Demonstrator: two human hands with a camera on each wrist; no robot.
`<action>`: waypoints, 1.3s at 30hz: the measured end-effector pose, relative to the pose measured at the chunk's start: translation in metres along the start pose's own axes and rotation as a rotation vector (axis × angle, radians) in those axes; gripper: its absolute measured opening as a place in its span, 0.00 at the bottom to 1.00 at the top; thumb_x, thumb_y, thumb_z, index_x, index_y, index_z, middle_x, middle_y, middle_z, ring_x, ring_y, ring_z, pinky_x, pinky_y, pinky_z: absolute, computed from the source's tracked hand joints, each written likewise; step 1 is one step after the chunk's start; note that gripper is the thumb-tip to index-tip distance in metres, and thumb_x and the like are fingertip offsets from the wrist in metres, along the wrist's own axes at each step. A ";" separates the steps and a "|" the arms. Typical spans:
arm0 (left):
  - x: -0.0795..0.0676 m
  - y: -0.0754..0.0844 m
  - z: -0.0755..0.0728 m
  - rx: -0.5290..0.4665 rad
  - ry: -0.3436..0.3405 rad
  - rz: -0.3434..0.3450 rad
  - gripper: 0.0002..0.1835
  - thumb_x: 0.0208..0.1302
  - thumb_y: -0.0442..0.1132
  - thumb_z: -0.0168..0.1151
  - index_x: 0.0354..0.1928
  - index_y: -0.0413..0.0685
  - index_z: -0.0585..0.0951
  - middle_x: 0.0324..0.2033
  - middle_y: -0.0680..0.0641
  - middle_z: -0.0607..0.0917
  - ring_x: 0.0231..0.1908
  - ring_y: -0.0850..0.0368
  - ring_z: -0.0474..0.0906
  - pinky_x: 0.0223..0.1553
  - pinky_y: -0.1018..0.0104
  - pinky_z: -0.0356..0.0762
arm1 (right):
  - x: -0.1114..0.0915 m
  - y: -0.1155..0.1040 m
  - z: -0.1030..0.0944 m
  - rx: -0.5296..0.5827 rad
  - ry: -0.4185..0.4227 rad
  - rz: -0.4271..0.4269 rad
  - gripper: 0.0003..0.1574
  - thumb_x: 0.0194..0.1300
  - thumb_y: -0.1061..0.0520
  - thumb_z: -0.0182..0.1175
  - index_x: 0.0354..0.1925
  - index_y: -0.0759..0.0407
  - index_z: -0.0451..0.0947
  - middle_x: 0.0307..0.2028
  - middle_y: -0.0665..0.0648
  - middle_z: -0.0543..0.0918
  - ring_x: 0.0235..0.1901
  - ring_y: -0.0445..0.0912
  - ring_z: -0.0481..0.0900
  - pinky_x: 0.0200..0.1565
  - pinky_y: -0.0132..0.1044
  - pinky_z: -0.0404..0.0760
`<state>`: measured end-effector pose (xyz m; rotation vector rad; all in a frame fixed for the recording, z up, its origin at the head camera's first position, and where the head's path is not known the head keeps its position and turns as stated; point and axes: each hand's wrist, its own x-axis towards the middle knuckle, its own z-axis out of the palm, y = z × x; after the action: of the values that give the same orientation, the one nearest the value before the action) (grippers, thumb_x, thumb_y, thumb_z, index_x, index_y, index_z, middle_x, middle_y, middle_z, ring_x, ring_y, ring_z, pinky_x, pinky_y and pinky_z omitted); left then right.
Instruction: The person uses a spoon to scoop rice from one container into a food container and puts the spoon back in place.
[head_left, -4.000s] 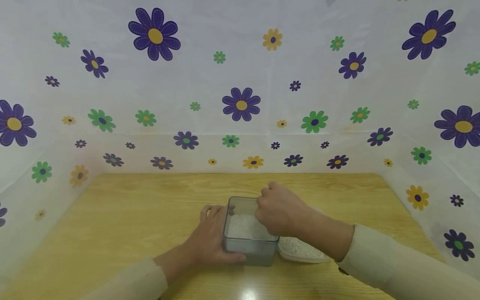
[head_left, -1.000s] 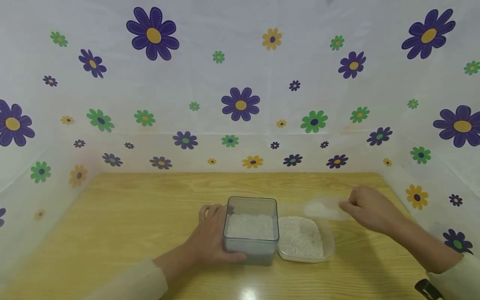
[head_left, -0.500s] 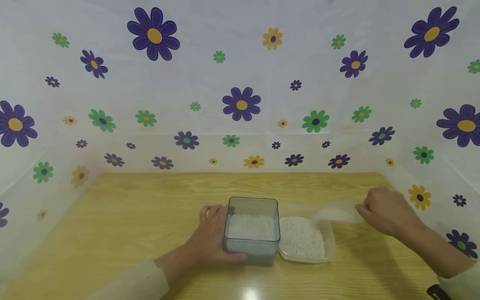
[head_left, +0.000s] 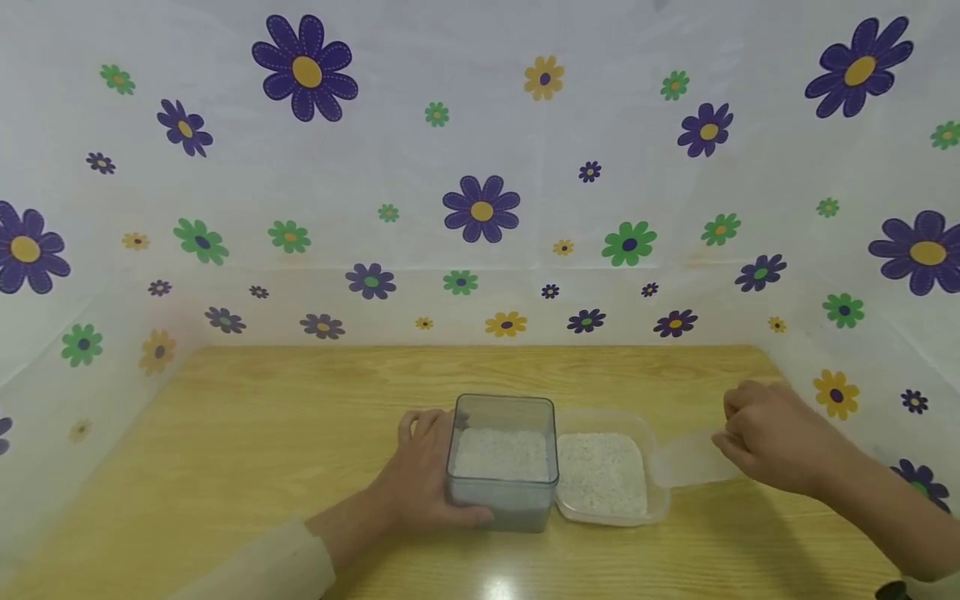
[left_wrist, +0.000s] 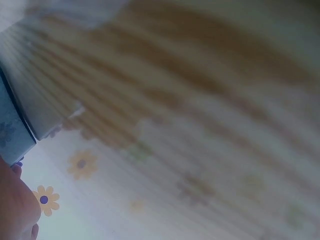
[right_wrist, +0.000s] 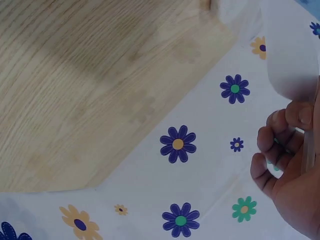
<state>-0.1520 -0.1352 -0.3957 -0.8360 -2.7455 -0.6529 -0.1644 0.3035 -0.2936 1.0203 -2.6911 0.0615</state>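
The right hand [head_left: 780,437], in the lower right of the head frame, has its grip clamped on the handle of a translucent scoop [head_left: 693,460]; the right wrist view shows the handle running through the fingers at the right edge. Held by its end, the scoop reaches leftward and clears the knuckles, probably so that the blade meets the grains first. Its front edge overlaps the right rim of the clear tub [head_left: 658,500]; whether they touch, I cannot tell, nor whether the blade carries anything.

The left hand [head_left: 420,475], in the lower middle, holds the grey box [head_left: 498,504] by its left side: thumb laid along the front wall, fingers behind on the far left. That clamp seems meant to steady the box while leaving its top free.

The box stands upright and uncovered, with white grains [head_left: 502,454] inside. The tub sits just right of it, holding a broad bed of similar grains [head_left: 603,475]. Side by side, they presumably make for a short reach between them.

Both rest low in the frame on the wooden tabletop [head_left: 285,433], with flowered cloth [head_left: 420,158] behind and at either side.
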 end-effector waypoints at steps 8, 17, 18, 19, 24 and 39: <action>0.000 0.000 -0.001 0.008 -0.007 -0.003 0.66 0.41 0.86 0.56 0.70 0.41 0.60 0.55 0.48 0.75 0.60 0.48 0.65 0.65 0.41 0.48 | 0.019 -0.014 -0.005 -0.015 0.183 -0.145 0.31 0.57 0.56 0.67 0.09 0.39 0.59 0.23 0.39 0.62 0.27 0.36 0.56 0.33 0.34 0.62; 0.000 -0.004 0.003 0.019 0.000 0.003 0.66 0.40 0.87 0.55 0.70 0.42 0.61 0.56 0.47 0.75 0.60 0.48 0.66 0.65 0.43 0.47 | 0.075 -0.071 -0.026 0.005 0.397 -0.111 0.26 0.56 0.57 0.63 0.07 0.47 0.66 0.22 0.49 0.71 0.28 0.45 0.65 0.32 0.39 0.65; 0.000 -0.005 0.003 0.020 0.008 0.006 0.66 0.40 0.87 0.56 0.69 0.42 0.61 0.56 0.47 0.75 0.60 0.48 0.66 0.65 0.43 0.48 | 0.082 -0.080 -0.027 -0.006 0.384 -0.115 0.25 0.57 0.57 0.63 0.07 0.49 0.67 0.23 0.50 0.71 0.28 0.45 0.65 0.32 0.39 0.65; -0.001 -0.005 0.003 0.021 0.014 0.007 0.65 0.40 0.87 0.56 0.69 0.42 0.62 0.56 0.47 0.75 0.60 0.48 0.66 0.64 0.43 0.48 | 0.088 -0.088 -0.026 -0.023 0.365 -0.121 0.24 0.57 0.56 0.64 0.08 0.50 0.69 0.24 0.50 0.72 0.29 0.46 0.66 0.33 0.39 0.65; -0.003 -0.004 0.002 0.033 0.008 0.002 0.65 0.41 0.87 0.56 0.68 0.41 0.62 0.55 0.47 0.76 0.59 0.48 0.67 0.64 0.43 0.49 | 0.110 -0.120 -0.018 -0.180 0.257 -0.175 0.21 0.59 0.53 0.65 0.12 0.54 0.75 0.28 0.51 0.75 0.32 0.48 0.68 0.37 0.39 0.68; -0.002 -0.008 0.006 0.009 0.022 0.026 0.64 0.41 0.86 0.56 0.70 0.44 0.60 0.54 0.51 0.75 0.58 0.50 0.66 0.62 0.45 0.51 | 0.139 -0.162 0.016 -0.156 -0.043 -0.178 0.24 0.61 0.57 0.54 0.09 0.49 0.65 0.24 0.48 0.74 0.30 0.45 0.65 0.39 0.41 0.66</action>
<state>-0.1551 -0.1392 -0.4040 -0.8564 -2.7113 -0.6398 -0.1618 0.0902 -0.2821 1.2175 -2.5815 -0.2024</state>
